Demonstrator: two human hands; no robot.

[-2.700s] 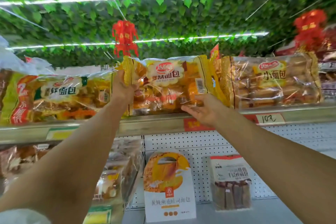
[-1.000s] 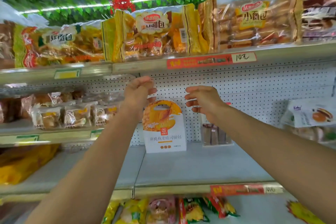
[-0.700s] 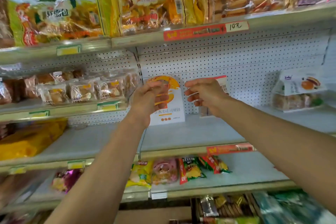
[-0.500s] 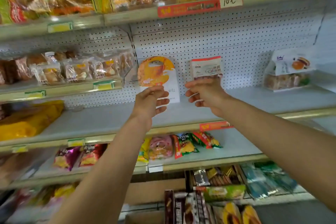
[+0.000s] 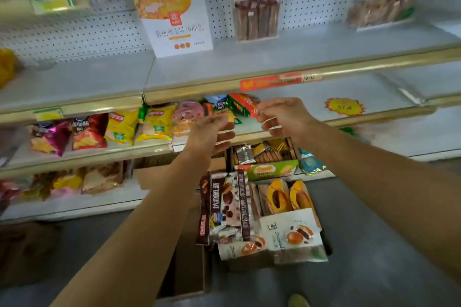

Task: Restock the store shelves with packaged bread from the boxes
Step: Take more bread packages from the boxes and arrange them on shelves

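While left hand (image 5: 209, 132) and right hand (image 5: 284, 117) hover empty, fingers loosely curled, box (image 5: 189, 264) of packaged bread (image 5: 227, 207) sits below shelf (image 5: 274, 62).

Below my arms, an open cardboard box (image 5: 189, 269) on the floor holds packaged bread: a dark chocolate-printed pack (image 5: 225, 207) lying flat on top, orange-printed packs (image 5: 287, 197) beside it, and white bun packs (image 5: 291, 234) nearest me.

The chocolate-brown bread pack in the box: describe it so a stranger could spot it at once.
Look down at the open cardboard box on the floor below the shelves. At its left lies the chocolate-brown bread pack, long and dark; its neighbours to the right are white or orange.
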